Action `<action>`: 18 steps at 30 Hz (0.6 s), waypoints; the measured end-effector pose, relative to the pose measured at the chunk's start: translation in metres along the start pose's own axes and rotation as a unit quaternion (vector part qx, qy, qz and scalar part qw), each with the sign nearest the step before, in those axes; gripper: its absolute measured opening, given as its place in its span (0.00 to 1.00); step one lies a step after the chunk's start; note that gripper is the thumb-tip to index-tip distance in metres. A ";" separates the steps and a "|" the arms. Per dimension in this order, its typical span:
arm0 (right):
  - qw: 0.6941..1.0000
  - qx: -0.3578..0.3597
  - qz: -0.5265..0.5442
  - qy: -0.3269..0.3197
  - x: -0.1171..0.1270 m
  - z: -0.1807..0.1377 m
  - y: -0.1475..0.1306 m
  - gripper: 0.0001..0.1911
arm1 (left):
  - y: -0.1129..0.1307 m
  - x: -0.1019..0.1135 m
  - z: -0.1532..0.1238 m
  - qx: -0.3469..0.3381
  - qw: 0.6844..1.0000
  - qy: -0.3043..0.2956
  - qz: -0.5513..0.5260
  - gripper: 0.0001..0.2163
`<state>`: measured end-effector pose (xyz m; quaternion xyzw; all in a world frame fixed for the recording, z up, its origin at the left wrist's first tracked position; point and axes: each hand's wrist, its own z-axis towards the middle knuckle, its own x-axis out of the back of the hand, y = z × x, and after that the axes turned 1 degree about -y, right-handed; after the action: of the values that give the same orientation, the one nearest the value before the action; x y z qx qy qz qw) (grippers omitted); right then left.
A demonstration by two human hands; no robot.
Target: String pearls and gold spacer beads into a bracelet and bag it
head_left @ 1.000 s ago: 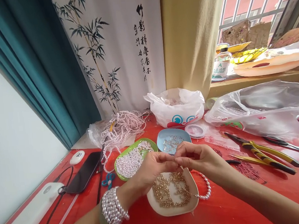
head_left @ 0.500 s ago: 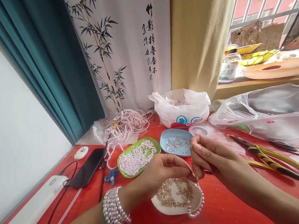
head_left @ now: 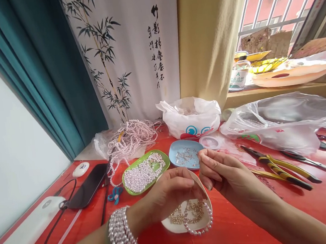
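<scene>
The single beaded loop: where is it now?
Head view, low, just right of centre: the beaded loop is below the left hand, overlapping the cream dish.

On our table [head_left: 235,227]
Straight before us lies the bead dish [head_left: 176,229], a pearl loop [head_left: 202,232] hanging over it from our left hand [head_left: 173,191]. Behind it sit the pearl dish [head_left: 164,156], left, and the dish of small pieces [head_left: 173,150], right; farther back, bead strands [head_left: 135,138] left, 2 plastic bags [head_left: 192,121] right. The phone [head_left: 89,186] lies left, the pliers [head_left: 273,164] right of our right hand [head_left: 223,168].
</scene>
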<state>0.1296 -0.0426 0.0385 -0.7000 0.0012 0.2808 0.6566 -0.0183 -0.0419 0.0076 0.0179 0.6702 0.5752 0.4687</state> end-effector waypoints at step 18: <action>0.998 -0.038 0.059 0.003 -0.005 -0.002 -0.002 0.19 | -0.008 0.004 -0.003 -0.148 0.958 0.089 0.227 0.08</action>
<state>0.1263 -0.0457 0.0420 -0.7239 0.0339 0.3172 0.6117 -0.0182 -0.0446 -0.0012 0.0488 0.5944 0.7588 0.2618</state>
